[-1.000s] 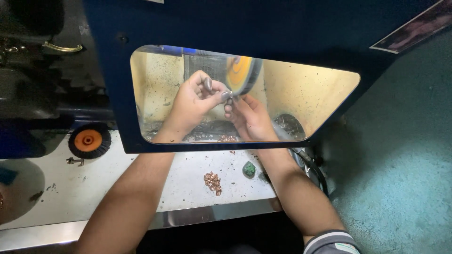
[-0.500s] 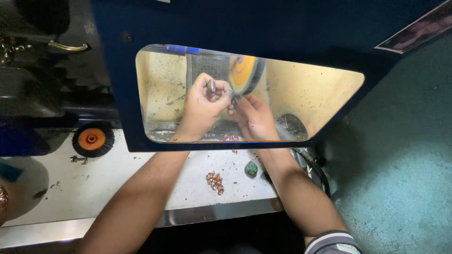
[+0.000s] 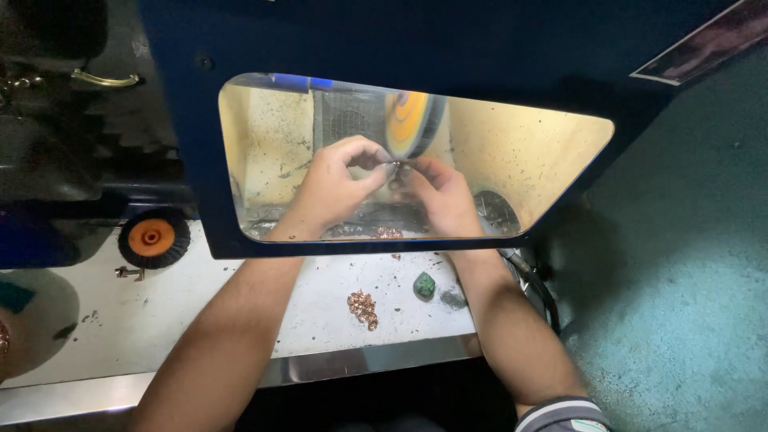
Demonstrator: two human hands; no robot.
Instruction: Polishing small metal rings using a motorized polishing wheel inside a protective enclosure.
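Observation:
Behind the clear window of a blue guard (image 3: 200, 160), my left hand (image 3: 336, 186) and my right hand (image 3: 442, 196) meet close together. Between their fingertips they pinch one small metal piece (image 3: 394, 166). It sits right at the lower edge of an orange-yellow polishing wheel (image 3: 410, 122). My forearms pass under the guard's lower rim. What the small piece is exactly cannot be made out.
A white bench top (image 3: 320, 304) carries a small heap of copper-coloured pieces (image 3: 362, 307) and a green lump (image 3: 424, 285). A black wheel with an orange hub (image 3: 152, 238) lies at the left. A dark cable (image 3: 540, 288) runs at the right, beside a teal floor (image 3: 688, 304).
Both hands have shifted slightly and brought the small piece up closer to the polishing wheel. The view has drifted a little.

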